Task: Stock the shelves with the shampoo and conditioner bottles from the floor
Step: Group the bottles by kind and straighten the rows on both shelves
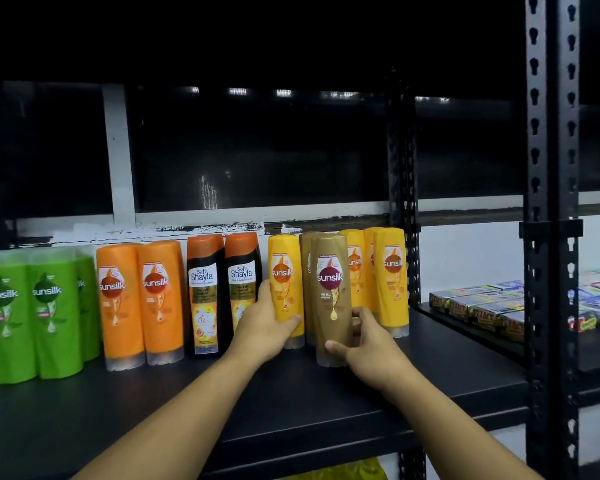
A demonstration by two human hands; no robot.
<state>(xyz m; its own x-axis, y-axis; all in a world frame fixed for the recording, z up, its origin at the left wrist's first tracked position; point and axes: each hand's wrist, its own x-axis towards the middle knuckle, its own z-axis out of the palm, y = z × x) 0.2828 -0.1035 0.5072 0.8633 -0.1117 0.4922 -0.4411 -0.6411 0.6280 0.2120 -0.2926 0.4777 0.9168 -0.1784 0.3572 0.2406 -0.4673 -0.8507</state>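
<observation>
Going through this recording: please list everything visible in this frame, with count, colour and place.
green bottles: at least three, green, wrapped together, far left of shelf
orange bottles: two, orange, right of the green ones
black bottles: two, black with orange tops, mid-shelf
yellow bottles: apparently four, yellow, one left of the brown pair, the rest right and behind
brown bottles: two, brown, one behind the other
shelf: one, black, bearing all the bottles
small boxes: several, multicoloured, neighbouring shelf at right
yellow packs: count unclear, yellow, level below
left hand: grips the leftmost yellow bottle
right hand: grips the front brown bottle
</observation>
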